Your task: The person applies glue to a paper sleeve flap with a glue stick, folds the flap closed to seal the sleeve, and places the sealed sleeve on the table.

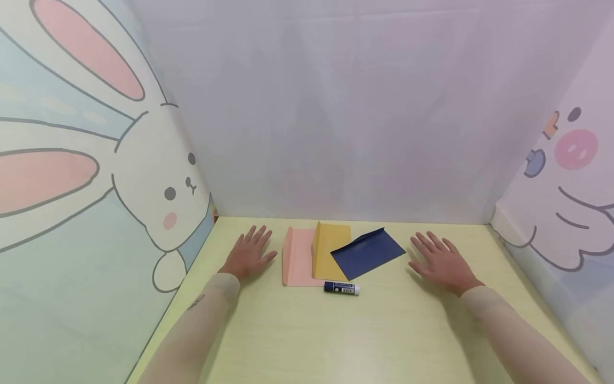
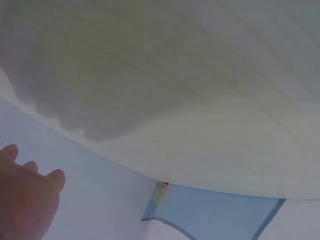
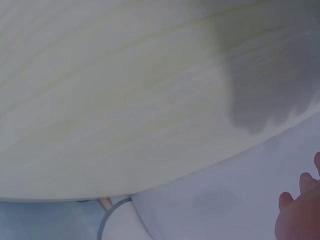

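Note:
Three envelopes with raised flaps lie overlapping at the middle of the table: a pink envelope [image 1: 302, 261], a yellow envelope [image 1: 331, 256] partly over it, and a dark blue envelope [image 1: 368, 255] slanting across the yellow one's right side. In front of them a glue stick [image 1: 341, 288] with a dark blue body and a white end lies on its side. My left hand [image 1: 247, 257] is left of the pink envelope, fingers spread, holding nothing. To the right of the blue envelope is my right hand [image 1: 443, 265], also spread and holding nothing. Each wrist view shows only part of its hand.
The pale wooden table [image 1: 307, 336] ends at a plain light back wall [image 1: 336, 117]. A side panel with a rabbit drawing [image 1: 148, 176] stands on the left. Another panel with a cartoon animal [image 1: 571, 202] borders the right edge.

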`<action>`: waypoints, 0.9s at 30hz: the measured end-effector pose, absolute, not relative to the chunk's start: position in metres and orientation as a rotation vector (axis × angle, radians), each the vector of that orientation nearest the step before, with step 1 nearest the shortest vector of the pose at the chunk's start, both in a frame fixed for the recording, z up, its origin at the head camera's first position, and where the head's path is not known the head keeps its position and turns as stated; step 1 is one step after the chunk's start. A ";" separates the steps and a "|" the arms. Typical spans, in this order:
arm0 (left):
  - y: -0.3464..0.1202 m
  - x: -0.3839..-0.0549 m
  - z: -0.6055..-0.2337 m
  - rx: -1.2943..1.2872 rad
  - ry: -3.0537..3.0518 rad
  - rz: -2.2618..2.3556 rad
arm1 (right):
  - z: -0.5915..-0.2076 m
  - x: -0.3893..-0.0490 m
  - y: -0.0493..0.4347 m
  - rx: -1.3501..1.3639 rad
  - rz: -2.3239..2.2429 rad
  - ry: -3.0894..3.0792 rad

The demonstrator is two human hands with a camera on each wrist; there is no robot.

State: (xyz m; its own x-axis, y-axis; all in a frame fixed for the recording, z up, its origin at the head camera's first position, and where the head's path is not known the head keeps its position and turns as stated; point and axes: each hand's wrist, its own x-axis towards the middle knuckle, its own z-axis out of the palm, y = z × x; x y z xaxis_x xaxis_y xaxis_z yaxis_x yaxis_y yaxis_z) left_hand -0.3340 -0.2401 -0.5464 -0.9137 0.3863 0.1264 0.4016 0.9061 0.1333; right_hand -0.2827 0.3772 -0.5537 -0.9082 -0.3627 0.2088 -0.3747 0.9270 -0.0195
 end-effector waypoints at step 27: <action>-0.208 -0.329 -0.530 -0.667 -3.016 -0.285 | -0.546 -0.246 0.191 1.359 -0.143 -2.384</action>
State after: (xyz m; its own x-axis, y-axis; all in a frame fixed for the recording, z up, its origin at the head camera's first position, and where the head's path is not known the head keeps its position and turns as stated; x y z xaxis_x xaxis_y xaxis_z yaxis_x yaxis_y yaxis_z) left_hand -0.3290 -0.2081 -0.5300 -0.9068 0.4143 0.0779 0.4216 0.8907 0.1699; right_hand -0.2464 0.1913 -0.5458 -0.4530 -0.8453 0.2834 -0.8053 0.5243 0.2766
